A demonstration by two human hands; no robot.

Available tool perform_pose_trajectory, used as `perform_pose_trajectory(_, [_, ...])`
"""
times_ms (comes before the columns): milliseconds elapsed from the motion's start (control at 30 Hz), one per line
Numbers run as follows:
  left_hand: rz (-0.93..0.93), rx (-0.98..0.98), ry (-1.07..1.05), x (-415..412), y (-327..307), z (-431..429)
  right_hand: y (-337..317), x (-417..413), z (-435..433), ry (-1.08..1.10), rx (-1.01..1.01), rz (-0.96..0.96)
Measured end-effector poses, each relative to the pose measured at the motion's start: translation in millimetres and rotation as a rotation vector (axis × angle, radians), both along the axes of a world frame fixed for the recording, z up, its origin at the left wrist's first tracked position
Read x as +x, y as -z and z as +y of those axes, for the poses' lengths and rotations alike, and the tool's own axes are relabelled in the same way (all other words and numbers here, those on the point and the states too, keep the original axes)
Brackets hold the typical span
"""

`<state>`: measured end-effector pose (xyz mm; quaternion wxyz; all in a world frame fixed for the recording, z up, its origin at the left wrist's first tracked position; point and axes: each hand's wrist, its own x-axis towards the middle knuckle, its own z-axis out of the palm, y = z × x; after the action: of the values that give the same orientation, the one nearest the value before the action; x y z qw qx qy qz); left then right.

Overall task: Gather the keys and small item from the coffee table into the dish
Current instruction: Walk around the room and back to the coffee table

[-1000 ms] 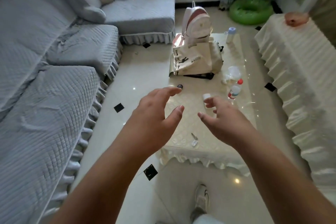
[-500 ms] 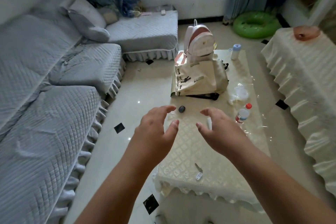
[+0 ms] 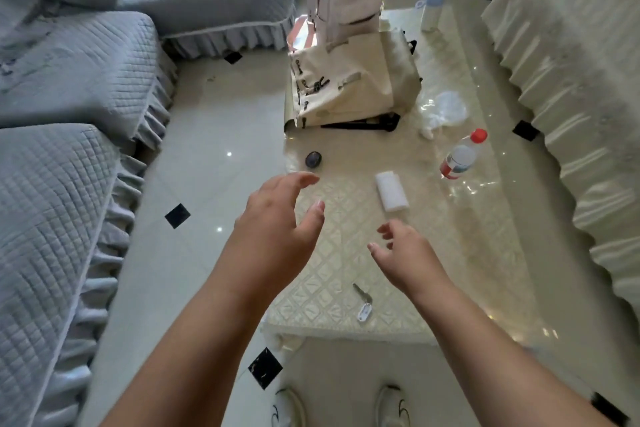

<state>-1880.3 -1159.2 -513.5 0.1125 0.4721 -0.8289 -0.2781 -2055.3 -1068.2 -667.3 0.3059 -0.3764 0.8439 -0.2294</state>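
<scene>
Both hands hang in the air over the near half of the worktop [image 3: 433,253], which wears a cream quilted cover, and neither touches anything. The left hand [image 3: 277,229], centre of the frame, has its fingers [image 3: 306,179] spread and loosely released; the right hand [image 3: 405,260], just right of it and lower, shows fingers [image 3: 385,229] relaxed and slightly curled, grasping nothing. A key [image 3: 362,295] with a pale tag lies flat near the worktop's front edge, below and between the hands. A small white block [image 3: 391,191] lies above the right hand, and a small dark round thing [image 3: 313,159] sits just above the left fingertips, near the worktop's left edge. Further up stand a cream tote bag [image 3: 353,87] and a red-capped bottle [image 3: 462,156], well apart from the hands.
</scene>
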Motion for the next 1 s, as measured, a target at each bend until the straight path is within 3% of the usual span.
perform_pose_trajectory(200, [-0.024,0.068,0.029,-3.8,74.4,-2.1,139.1,18.5,27.6,-0.010,0.310,-0.015])
perform_pose_trajectory(400, [-0.007,0.065,0.056,-11.2,116.6,-8.5,214.6,38.0,34.7,-0.004,0.433,0.019])
perform_pose_trajectory(633, [-0.026,0.106,0.041,-14.0,136.1,-9.9,243.4,45.2,32.4,-0.003,0.422,0.206])
perform_pose_trajectory(1000, [-0.025,0.099,0.027,-11.3,127.9,-14.4,240.1,49.7,53.3,-0.037,0.421,0.138])
